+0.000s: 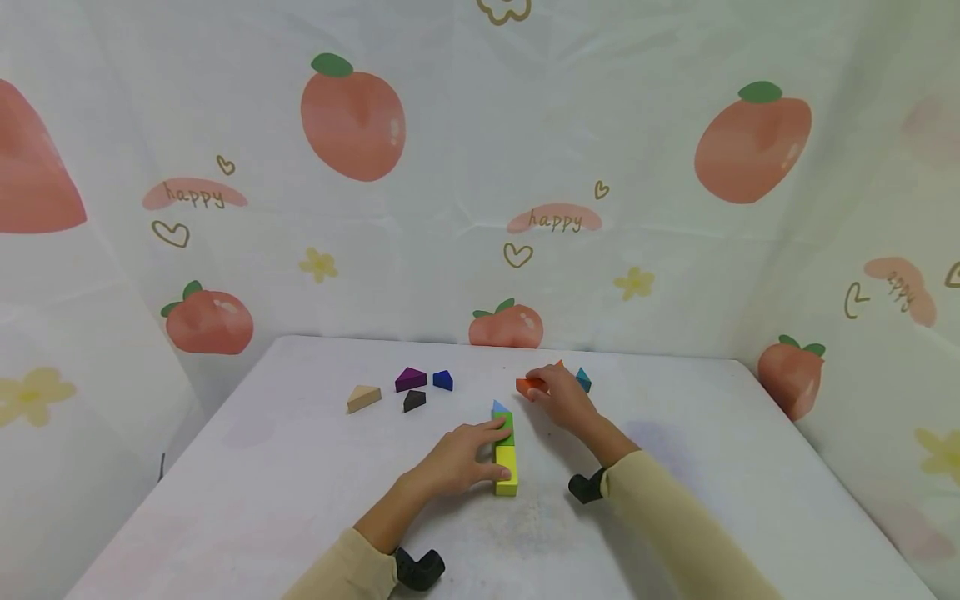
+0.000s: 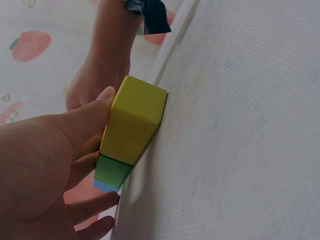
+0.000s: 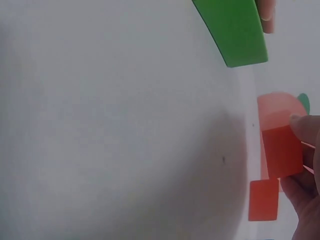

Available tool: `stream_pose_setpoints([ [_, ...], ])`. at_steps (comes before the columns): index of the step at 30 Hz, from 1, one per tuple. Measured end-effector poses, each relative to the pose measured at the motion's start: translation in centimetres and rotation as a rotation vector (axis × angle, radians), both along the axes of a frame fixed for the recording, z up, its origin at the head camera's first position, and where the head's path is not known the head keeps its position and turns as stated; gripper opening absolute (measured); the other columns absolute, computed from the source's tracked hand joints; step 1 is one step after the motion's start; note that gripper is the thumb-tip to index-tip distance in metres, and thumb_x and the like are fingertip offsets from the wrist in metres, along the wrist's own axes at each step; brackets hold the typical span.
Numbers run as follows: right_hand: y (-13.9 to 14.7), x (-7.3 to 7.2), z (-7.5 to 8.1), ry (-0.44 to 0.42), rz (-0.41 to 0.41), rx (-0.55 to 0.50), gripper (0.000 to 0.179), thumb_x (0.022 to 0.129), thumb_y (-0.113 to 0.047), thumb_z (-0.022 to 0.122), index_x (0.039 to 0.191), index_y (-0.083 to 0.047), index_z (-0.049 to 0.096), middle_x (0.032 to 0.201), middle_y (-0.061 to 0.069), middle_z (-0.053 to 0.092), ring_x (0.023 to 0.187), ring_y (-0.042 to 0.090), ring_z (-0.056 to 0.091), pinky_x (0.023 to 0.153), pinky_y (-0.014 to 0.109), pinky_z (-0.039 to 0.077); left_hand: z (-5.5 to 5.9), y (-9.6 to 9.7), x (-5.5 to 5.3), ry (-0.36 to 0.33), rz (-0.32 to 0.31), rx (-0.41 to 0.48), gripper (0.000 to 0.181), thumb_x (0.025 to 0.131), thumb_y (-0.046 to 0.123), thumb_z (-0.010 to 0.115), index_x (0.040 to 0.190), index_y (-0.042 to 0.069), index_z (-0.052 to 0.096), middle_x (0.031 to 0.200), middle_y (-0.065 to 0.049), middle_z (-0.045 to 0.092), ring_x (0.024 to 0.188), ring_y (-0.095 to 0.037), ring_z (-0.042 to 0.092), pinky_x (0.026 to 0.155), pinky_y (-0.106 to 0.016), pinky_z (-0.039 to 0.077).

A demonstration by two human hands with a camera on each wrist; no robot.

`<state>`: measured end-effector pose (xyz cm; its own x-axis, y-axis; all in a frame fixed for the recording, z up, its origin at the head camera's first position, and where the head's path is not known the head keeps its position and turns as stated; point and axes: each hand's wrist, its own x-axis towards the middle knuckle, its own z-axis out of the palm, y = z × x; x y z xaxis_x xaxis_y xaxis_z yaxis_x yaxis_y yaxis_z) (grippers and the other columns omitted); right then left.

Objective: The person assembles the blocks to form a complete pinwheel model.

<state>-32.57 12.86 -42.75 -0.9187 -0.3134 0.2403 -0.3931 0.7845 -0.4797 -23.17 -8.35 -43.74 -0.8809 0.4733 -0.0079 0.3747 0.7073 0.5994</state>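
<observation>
A yellow block (image 1: 507, 468) and a green block (image 1: 505, 427) lie end to end, with a light blue piece (image 1: 499, 407) at their far end. My left hand (image 1: 453, 458) rests along their left side. Its thumb touches the yellow block and its extended index finger reaches over the green one. In the left wrist view, the same hand (image 2: 35, 165) lies against the yellow block (image 2: 135, 117). Beyond the row, my right hand (image 1: 562, 398) pinches an orange-red block (image 3: 282, 152) between thumb and fingers. Another orange-red piece (image 3: 263, 200) shows beside it.
A teal piece (image 1: 583, 380) stands right of the right hand. Left of the row lie a purple block (image 1: 411, 380), a dark blue block (image 1: 443, 381), a black block (image 1: 414, 401) and a natural wood triangle (image 1: 363, 398). A printed curtain (image 1: 450, 250) hangs behind the white table (image 1: 262, 467).
</observation>
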Motion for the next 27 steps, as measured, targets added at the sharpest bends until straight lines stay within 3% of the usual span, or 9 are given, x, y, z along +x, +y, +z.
stream_pose_setpoints([
  [12,-1.1,0.2,-1.4,-0.027,0.011,-0.026,0.031,0.09,-0.015,0.071,0.119,-0.006,0.067,0.116,0.007,0.065,0.109,0.026,0.056,0.096,0.043,0.047,0.0,0.0,0.0,0.0,-0.013,-0.003,0.068,0.084,0.045,0.073,0.144,0.022,0.05,0.153,0.006,0.038,0.139,-0.024,0.035,0.107,-0.049,0.036],
  [20,-1.3,0.1,-1.5,-0.055,0.018,-0.047,0.028,0.09,-0.014,0.071,0.117,-0.007,0.069,0.114,0.006,0.067,0.106,0.024,0.058,0.094,0.042,0.049,0.0,0.0,-0.1,-0.004,-0.007,0.0,0.068,0.084,0.046,0.073,0.144,0.023,0.05,0.153,0.006,0.038,0.139,-0.024,0.035,0.106,-0.05,0.037],
  [27,-1.2,0.1,-1.1,-0.124,-0.03,-0.12,0.024,0.094,-0.013,0.064,0.117,-0.007,0.069,0.114,0.005,0.068,0.104,0.022,0.06,0.092,0.041,0.051,-0.1,0.0,-0.1,0.01,-0.011,-0.011,0.068,0.084,0.046,0.073,0.144,0.023,0.05,0.153,0.006,0.038,0.139,-0.023,0.035,0.107,-0.048,0.037],
])
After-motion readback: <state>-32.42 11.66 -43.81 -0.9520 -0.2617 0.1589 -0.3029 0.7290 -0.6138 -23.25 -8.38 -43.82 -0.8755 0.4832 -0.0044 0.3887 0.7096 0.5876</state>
